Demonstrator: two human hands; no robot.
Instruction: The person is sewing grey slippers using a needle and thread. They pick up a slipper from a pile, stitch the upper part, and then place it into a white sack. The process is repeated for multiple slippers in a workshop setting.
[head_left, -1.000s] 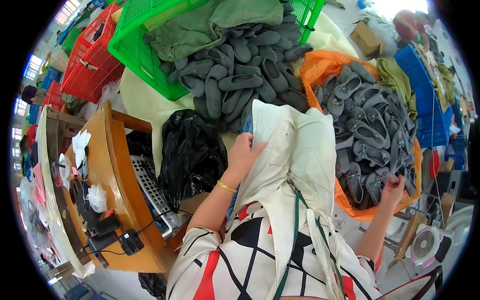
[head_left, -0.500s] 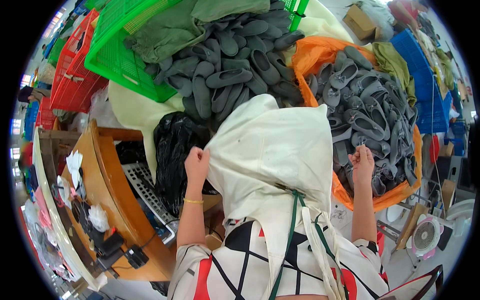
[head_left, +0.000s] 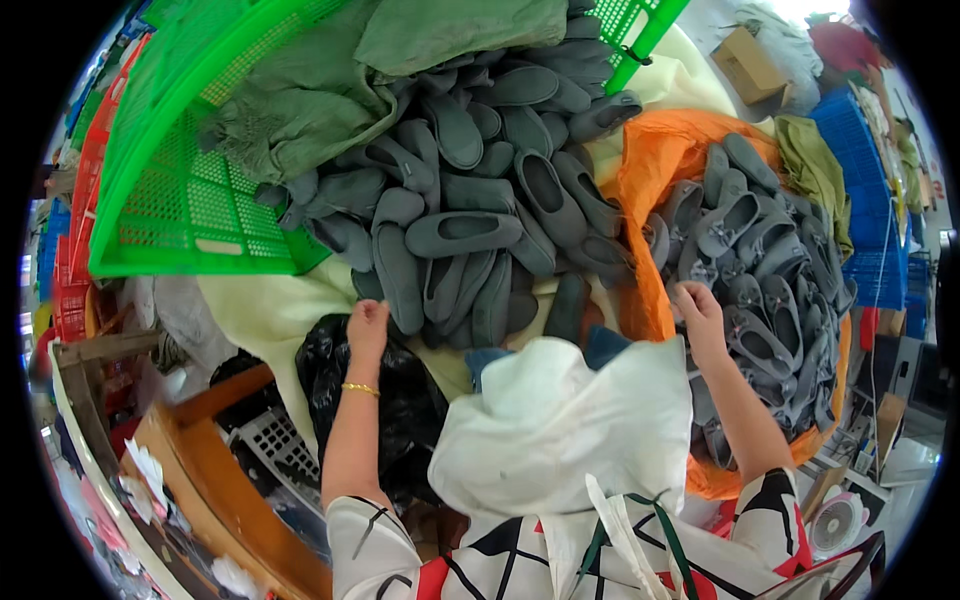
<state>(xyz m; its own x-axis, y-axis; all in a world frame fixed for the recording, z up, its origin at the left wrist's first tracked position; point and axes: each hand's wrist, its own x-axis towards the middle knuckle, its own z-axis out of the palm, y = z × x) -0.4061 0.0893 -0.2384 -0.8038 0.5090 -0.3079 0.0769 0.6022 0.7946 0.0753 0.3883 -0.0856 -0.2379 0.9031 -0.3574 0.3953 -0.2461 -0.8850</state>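
We see the left hand [head_left: 368, 325] reaching forward to the near edge of the heap of grey slippers [head_left: 470, 200] that spills out of the tilted green crate [head_left: 170, 190]. Its fingers are curled at the toe of one upright grey slipper [head_left: 398, 275] — touching it, though we cannot tell whether they actually grip it. A thin gold bracelet [head_left: 360, 389] sits on that wrist. Just near of the hand lies a black plastic bag [head_left: 400, 400], resting on a cream cloth [head_left: 270, 310] that runs under the heap.

The right hand [head_left: 700, 315] is well apart from the left, at the left rim of the orange bag [head_left: 655, 170], which holds a second pile of grey slippers [head_left: 770, 260]. Its fingers bend down among the slippers there; whether they pinch one is hidden from us.

Between the two forearms, close to the body, a white cloth sack [head_left: 560, 430] bulges up, its mouth facing the heap. An olive-green cloth [head_left: 440, 40] lies on the far part of the crate — more of it hangs to the left. At the near left stands a wooden frame [head_left: 200, 470], and blue crates [head_left: 860, 150] are stacked at the far right.
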